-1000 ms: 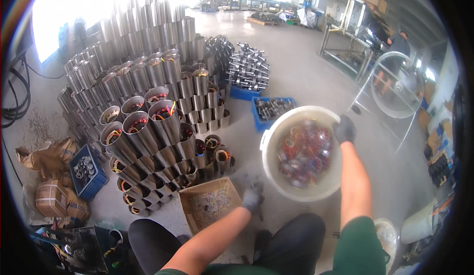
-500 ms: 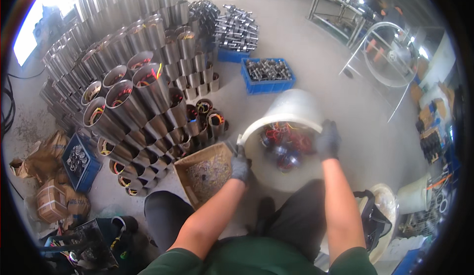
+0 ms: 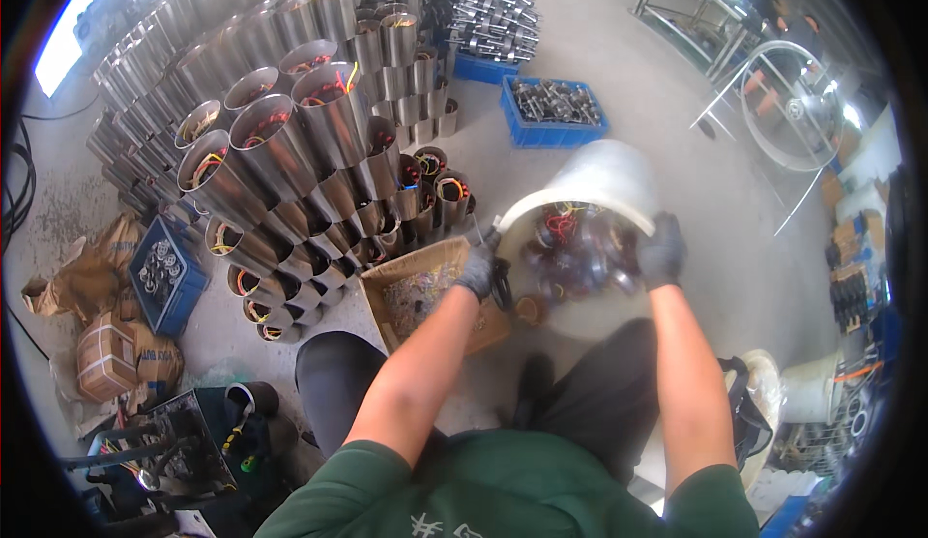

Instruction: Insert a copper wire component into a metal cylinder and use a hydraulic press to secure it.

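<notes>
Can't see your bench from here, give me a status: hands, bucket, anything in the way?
Left hand and right hand gloved, gripping white bucket rim. Bucket tipped toward me, parts spilling. Open cardboard box just left.

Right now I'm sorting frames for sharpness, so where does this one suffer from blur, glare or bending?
Head view: the white bucket and the parts spilling from it are smeared by motion between the left hand and right hand; a window glares white at upper left; the stacked steel cylinders stay sharp but lean and curve toward the dark fisheye rim.
</notes>
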`<action>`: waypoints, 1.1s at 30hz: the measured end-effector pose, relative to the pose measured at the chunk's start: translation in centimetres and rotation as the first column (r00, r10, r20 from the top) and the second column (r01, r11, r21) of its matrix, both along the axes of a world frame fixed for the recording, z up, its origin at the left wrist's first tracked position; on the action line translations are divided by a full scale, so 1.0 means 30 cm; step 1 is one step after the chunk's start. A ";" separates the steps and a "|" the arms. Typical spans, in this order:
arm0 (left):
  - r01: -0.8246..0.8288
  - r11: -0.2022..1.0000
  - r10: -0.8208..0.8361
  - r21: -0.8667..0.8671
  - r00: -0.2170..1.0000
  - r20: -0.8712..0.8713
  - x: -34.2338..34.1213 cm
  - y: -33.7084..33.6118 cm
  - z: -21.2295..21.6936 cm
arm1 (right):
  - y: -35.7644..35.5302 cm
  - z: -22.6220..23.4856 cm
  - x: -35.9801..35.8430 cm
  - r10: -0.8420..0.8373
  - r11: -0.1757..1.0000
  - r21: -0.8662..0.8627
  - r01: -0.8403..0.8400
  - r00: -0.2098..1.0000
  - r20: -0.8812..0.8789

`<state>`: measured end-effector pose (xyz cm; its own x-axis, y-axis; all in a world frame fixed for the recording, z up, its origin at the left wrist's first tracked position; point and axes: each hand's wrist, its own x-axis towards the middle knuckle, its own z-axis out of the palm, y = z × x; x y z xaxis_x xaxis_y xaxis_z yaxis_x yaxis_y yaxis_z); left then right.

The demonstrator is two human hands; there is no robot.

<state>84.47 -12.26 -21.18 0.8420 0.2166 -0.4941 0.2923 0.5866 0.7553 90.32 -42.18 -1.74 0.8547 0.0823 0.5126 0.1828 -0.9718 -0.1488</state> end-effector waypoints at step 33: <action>-0.005 0.946 0.110 -0.325 0.945 0.307 -0.718 0.192 0.578 | 0.700 0.034 -0.571 0.930 0.343 0.910 -0.232 -0.052 -0.363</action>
